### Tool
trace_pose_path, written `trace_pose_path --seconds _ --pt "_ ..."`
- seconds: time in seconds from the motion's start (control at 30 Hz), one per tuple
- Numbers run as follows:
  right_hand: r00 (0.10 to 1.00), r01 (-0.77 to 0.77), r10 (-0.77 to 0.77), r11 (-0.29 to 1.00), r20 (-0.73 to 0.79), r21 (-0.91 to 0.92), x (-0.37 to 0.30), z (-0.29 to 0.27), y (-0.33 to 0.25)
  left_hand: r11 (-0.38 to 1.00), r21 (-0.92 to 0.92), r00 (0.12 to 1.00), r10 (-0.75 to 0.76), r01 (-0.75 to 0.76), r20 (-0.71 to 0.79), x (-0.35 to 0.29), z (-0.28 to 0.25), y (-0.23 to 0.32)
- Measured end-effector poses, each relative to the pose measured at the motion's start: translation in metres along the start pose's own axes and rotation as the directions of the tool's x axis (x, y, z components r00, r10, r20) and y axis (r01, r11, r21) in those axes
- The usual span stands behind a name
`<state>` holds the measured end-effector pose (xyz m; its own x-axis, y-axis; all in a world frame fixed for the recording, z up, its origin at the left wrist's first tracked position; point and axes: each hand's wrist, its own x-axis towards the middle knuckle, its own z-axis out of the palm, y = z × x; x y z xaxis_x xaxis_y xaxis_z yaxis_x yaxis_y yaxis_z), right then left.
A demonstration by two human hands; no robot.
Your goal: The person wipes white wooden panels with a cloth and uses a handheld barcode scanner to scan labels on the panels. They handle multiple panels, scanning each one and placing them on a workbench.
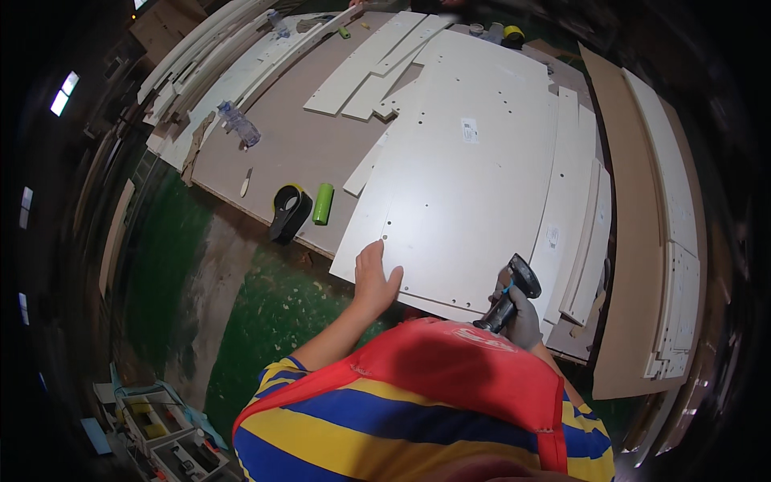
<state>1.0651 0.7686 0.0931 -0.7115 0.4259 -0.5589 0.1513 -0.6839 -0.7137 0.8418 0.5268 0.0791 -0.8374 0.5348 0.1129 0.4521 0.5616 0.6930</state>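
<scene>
A large white panel point(466, 201) with small drilled holes and a label lies flat on the work table point(281, 145) in front of me. My left hand point(374, 277) is bare and rests on the panel's near left corner, fingers extended and thumb apart, holding nothing. Near the panel's right front edge, my right hand point(524, 320), in a grey glove, is closed around a black handheld tool point(525, 277) with a broad flared head and a cylindrical body. The tool's head tilts up and away from me. Its exact kind is unclear.
Narrow white boards point(554, 217) lie right of the panel, others point(369, 68) beyond it. A black-and-yellow tape dispenser point(291, 213), green cylinder point(323, 204), small knife point(246, 183) and clear bottle point(239, 124) sit left. Cardboard point(630, 241) with boards stands right; a toolbox point(165, 426) is lower left.
</scene>
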Motion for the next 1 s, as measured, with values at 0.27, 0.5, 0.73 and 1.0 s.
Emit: trace_pose_path --seconds 0.27,0.5,0.73,1.0 --pt "0.997 0.044 -0.043 0.999 0.071 -0.013 0.005 -0.006 0.000 0.999 0.014 0.999 0.035 -0.035 -0.038 -0.004 0.010 0.002" --pt "0.998 0.047 -0.047 0.999 0.036 -0.001 0.011 -0.005 0.006 0.999 0.023 0.997 0.046 -0.045 -0.057 -0.008 0.010 0.002" --pt "0.998 -0.061 0.061 0.998 0.012 0.015 0.003 -0.003 -0.006 1.000 -0.004 1.000 -0.013 0.013 0.011 -0.007 0.013 0.010" --pt "0.993 -0.067 0.074 0.995 0.088 -0.077 0.001 0.035 -0.023 0.990 0.124 0.997 -0.069 0.072 -0.033 0.018 0.001 -0.001"
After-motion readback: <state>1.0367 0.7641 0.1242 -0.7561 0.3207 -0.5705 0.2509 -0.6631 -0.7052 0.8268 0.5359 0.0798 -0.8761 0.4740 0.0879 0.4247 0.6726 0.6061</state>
